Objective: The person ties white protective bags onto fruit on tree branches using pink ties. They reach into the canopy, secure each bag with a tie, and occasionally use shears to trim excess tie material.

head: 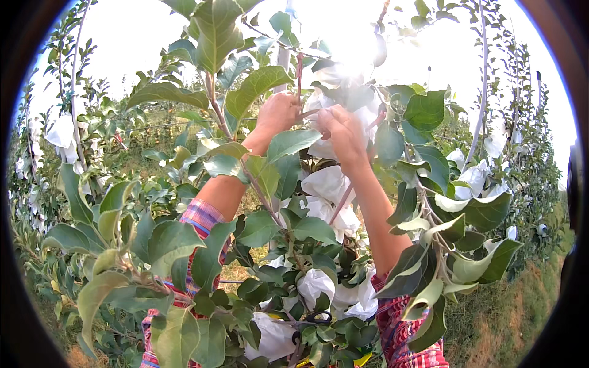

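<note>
Both arms, in plaid sleeves, reach up through the leafy branches of a fruit tree. My left hand (278, 111) grips a thin reddish-brown strip (299, 76), part of which rises to a twig above. Across a small gap, my right hand (341, 133) pinches the strip's other part. Just behind the right hand hangs a white fruit bag (322, 148), washed out by sun glare. Below the hands are more white bags (327, 184) on the same tree. The fingertips and the strip's exact path between them are partly hidden.
Leafy shoots (257, 184) cross in front of my left forearm, and a curled-leaf branch (432, 207) hangs by the right one. A pale post (283, 60) stands behind the hands. Low down sits a black looped object (317, 316). Bagged trees line both sides.
</note>
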The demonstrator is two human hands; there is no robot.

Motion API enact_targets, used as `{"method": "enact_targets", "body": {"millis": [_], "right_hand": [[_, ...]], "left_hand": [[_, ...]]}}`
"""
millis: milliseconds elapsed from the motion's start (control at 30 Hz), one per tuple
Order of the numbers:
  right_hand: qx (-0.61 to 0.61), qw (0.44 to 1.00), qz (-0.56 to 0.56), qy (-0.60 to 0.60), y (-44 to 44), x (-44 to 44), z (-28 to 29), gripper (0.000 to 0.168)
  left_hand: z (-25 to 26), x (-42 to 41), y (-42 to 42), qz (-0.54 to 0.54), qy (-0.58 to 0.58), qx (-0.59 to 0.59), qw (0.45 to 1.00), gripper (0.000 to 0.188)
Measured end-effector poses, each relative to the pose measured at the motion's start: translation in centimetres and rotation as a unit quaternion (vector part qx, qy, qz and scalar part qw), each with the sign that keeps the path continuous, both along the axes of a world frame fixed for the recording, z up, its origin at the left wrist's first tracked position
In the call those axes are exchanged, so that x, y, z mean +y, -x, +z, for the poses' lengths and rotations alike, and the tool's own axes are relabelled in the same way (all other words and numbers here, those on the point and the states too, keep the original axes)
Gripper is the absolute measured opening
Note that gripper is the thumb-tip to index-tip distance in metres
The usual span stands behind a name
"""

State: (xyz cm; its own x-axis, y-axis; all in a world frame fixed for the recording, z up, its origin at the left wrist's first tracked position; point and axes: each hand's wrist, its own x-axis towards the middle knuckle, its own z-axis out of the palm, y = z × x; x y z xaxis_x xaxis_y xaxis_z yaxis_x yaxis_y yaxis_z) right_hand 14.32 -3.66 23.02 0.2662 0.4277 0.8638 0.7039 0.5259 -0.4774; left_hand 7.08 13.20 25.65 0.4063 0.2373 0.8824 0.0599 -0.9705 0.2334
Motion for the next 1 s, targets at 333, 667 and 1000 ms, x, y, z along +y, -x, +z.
{"method": "enact_targets", "body": {"millis": [333, 667, 1000], "right_hand": [[0.099, 0.980, 0.171, -0.011, 1.3, 0.3, -0.5, 0.029], [0.187, 0.954, 0.178, -0.154, 0.3, 4.0, 4.5, 0.025], [0.140, 0.941, 0.259, -0.169, 1.0, 5.5, 4.7, 0.026]], "left_hand": [[0.1, -0.6, 1.2, 0.032, -0.051, -0.015, 0.998, 0.018], [-0.8, 3.8, 1.2, -0.389, 0.235, 0.020, 0.890, 0.025], [-0.3, -1.7, 2.7, 0.060, -0.152, 0.088, 0.983, 0.027]]}}
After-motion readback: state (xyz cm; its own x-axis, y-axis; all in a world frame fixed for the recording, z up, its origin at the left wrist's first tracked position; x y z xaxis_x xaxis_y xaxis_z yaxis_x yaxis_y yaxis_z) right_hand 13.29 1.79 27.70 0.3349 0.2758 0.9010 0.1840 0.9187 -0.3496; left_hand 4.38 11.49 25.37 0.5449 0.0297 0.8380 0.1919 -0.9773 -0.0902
